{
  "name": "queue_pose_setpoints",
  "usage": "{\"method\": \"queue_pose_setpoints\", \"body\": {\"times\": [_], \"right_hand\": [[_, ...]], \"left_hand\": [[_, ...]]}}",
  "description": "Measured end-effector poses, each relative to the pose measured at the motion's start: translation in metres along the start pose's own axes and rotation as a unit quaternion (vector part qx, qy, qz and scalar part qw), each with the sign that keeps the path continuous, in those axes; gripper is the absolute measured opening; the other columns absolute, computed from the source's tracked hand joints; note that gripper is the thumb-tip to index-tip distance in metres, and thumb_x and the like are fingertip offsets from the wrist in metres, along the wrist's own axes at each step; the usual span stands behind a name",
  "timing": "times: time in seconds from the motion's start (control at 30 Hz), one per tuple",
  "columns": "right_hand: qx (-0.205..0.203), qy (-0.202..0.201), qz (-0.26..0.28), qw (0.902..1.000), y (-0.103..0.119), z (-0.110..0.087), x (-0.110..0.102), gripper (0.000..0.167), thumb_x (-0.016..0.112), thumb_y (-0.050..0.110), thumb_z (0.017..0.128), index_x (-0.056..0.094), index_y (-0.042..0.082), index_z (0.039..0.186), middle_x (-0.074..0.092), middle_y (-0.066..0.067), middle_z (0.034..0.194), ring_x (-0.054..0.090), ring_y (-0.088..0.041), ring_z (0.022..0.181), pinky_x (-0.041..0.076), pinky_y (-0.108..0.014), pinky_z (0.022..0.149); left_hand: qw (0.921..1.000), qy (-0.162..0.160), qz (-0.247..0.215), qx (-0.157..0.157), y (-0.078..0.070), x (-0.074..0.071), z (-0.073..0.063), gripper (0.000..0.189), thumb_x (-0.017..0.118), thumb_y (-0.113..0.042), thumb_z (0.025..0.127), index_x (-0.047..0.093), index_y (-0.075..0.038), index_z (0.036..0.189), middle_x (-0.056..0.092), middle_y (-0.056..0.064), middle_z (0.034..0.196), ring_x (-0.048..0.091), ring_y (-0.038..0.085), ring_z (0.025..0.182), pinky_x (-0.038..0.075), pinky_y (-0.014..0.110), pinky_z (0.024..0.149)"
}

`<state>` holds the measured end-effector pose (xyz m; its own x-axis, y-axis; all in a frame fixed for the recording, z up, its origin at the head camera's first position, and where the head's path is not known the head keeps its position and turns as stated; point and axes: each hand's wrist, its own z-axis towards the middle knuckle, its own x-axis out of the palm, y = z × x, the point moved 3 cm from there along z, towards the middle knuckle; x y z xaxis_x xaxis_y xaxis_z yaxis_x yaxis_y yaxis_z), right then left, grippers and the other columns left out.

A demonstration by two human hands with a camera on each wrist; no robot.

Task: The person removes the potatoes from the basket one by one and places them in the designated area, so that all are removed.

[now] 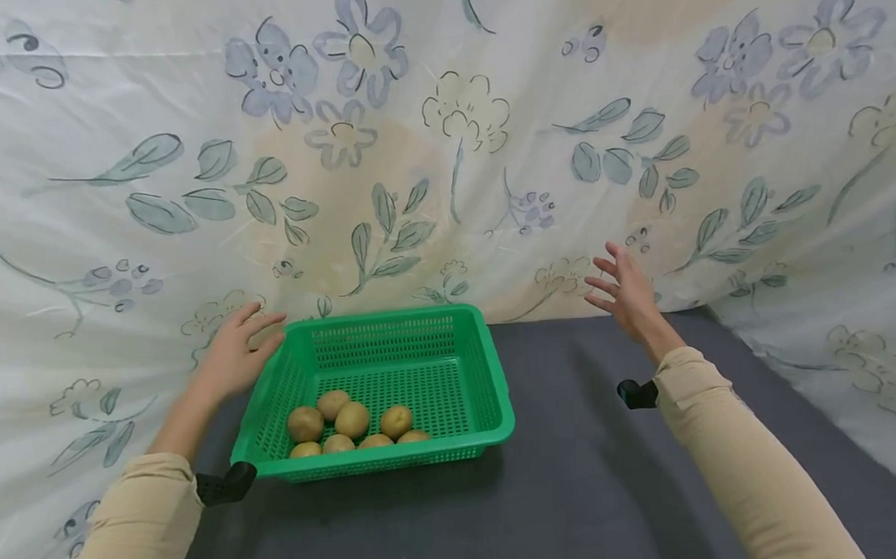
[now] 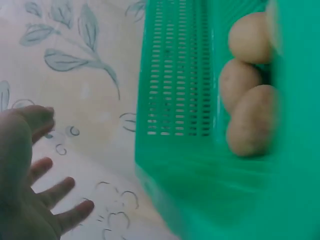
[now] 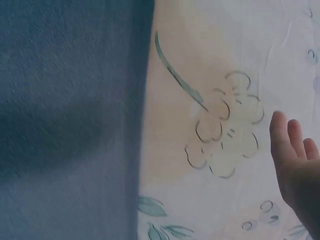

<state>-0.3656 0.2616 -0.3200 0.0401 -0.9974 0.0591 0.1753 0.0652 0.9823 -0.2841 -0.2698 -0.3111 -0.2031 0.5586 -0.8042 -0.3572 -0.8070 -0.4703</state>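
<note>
A green plastic basket (image 1: 490, 378) with slotted walls stands on the dark table, left of the middle in the head view. Several round, brownish-yellow potatoes (image 1: 351, 420) lie in its near left part; some also show in the left wrist view, where one potato (image 2: 251, 122) is nearest. My left hand (image 1: 233, 351) hovers by the basket's left far corner, fingers spread and holding nothing. Well to the right of the basket, my right hand (image 1: 627, 292) is raised over the table's far side with its fingers extended, and nothing is in it.
The dark grey table (image 1: 562, 491) runs under the basket and on to the right. A flower-patterned curtain (image 1: 442, 146) hangs behind the table and at both sides. A small black camera mount (image 1: 227, 483) sits at the left wrist, another mount (image 1: 637, 394) at the right.
</note>
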Motion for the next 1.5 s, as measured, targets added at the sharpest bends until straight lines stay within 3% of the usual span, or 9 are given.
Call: {"method": "queue_pose_setpoints", "body": {"times": [0.23, 0.57, 0.7, 0.8, 0.93, 1.1, 1.2, 1.4, 1.5], "right_hand": [[0.016, 0.024, 0.018, 0.9994, -0.006, -0.015, 0.012, 0.064, 0.024, 0.045, 0.103, 0.003, 0.016, 0.155, 0.011, -0.018, 0.156, 0.029, -0.039, 0.133, 0.034, -0.049, 0.101], [0.024, 0.066, 0.152, 0.9859, -0.035, -0.027, 0.009, 0.069, 0.031, 0.055, 0.098, 0.006, 0.024, 0.155, 0.011, -0.013, 0.157, 0.035, -0.029, 0.13, 0.045, -0.039, 0.092], [0.039, 0.07, 0.194, 0.9777, -0.045, -0.031, 0.009, 0.071, 0.032, 0.056, 0.097, 0.007, 0.024, 0.155, 0.013, -0.012, 0.156, 0.033, -0.029, 0.131, 0.045, -0.04, 0.092], [0.05, 0.08, 0.222, 0.9704, -0.05, -0.036, 0.011, 0.07, 0.032, 0.056, 0.097, 0.008, 0.024, 0.155, 0.021, -0.011, 0.152, 0.026, -0.032, 0.135, 0.043, -0.041, 0.094], [0.051, 0.097, 0.242, 0.964, -0.054, -0.041, 0.016, 0.067, 0.031, 0.055, 0.098, 0.012, 0.023, 0.154, 0.033, -0.009, 0.145, 0.012, -0.039, 0.139, 0.042, -0.041, 0.095], [0.058, 0.105, 0.261, 0.9579, -0.054, -0.042, 0.026, 0.067, 0.032, 0.055, 0.098, 0.012, 0.021, 0.153, 0.026, -0.013, 0.15, 0.012, -0.04, 0.14, 0.043, -0.041, 0.095], [0.064, 0.114, 0.267, 0.9548, -0.053, -0.04, 0.035, 0.07, 0.032, 0.055, 0.099, 0.009, 0.02, 0.154, 0.028, -0.011, 0.147, 0.018, -0.037, 0.138, 0.042, -0.041, 0.095], [0.067, 0.127, 0.265, 0.9534, -0.049, -0.039, 0.054, 0.069, 0.031, 0.055, 0.099, 0.01, 0.018, 0.154, 0.031, -0.009, 0.143, 0.033, -0.031, 0.129, 0.044, -0.041, 0.093], [0.07, 0.137, 0.267, 0.9514, -0.047, -0.039, 0.062, 0.069, 0.029, 0.055, 0.099, 0.01, 0.018, 0.154, 0.028, -0.01, 0.146, 0.037, -0.029, 0.127, 0.043, -0.041, 0.093]], "left_hand": [[0.9983, 0.005, 0.044, -0.038, 0.008, 0.014, -0.034, 0.036, 0.062, -0.014, 0.093, 0.06, 0.006, 0.122, 0.047, 0.034, 0.127, 0.054, 0.05, 0.102, 0.044, 0.058, 0.076], [0.9941, 0.022, 0.024, -0.103, 0.015, 0.03, -0.067, 0.039, 0.059, -0.019, 0.095, 0.057, 0.003, 0.127, 0.049, 0.033, 0.128, 0.054, 0.05, 0.107, 0.045, 0.058, 0.078], [0.9922, 0.029, 0.023, -0.119, 0.02, 0.033, -0.074, 0.039, 0.06, -0.018, 0.094, 0.057, 0.003, 0.127, 0.053, 0.035, 0.121, 0.055, 0.049, 0.104, 0.048, 0.053, 0.073], [0.9922, 0.025, 0.014, -0.122, 0.022, 0.036, -0.079, 0.039, 0.061, -0.014, 0.093, 0.057, 0.003, 0.127, 0.06, 0.034, 0.109, 0.063, 0.038, 0.073, 0.046, 0.041, 0.056], [0.9912, 0.019, -0.005, -0.131, 0.023, 0.038, -0.084, 0.039, 0.061, -0.012, 0.092, 0.056, 0.001, 0.129, 0.064, 0.023, 0.09, 0.04, 0.016, 0.047, 0.033, 0.031, 0.045], [0.9884, 0.022, -0.026, -0.148, 0.024, 0.039, -0.085, 0.041, 0.06, -0.014, 0.094, 0.054, -0.001, 0.132, 0.058, 0.007, 0.071, 0.033, 0.011, 0.043, 0.033, 0.029, 0.043], [0.9876, 0.021, -0.037, -0.151, 0.025, 0.039, -0.086, 0.043, 0.061, -0.013, 0.093, 0.052, -0.001, 0.133, 0.06, 0.012, 0.078, 0.031, 0.01, 0.042, 0.033, 0.029, 0.043], [0.9859, 0.038, -0.048, -0.156, 0.025, 0.039, -0.088, 0.046, 0.061, -0.01, 0.091, 0.05, -0.001, 0.135, 0.043, 0.0, 0.053, 0.036, 0.011, 0.042, 0.035, 0.029, 0.043], [0.9851, 0.045, -0.056, -0.156, 0.025, 0.039, -0.088, 0.046, 0.06, -0.01, 0.092, 0.05, 0.0, 0.136, 0.06, 0.014, 0.07, 0.049, 0.015, 0.051, 0.039, 0.03, 0.046]]}}
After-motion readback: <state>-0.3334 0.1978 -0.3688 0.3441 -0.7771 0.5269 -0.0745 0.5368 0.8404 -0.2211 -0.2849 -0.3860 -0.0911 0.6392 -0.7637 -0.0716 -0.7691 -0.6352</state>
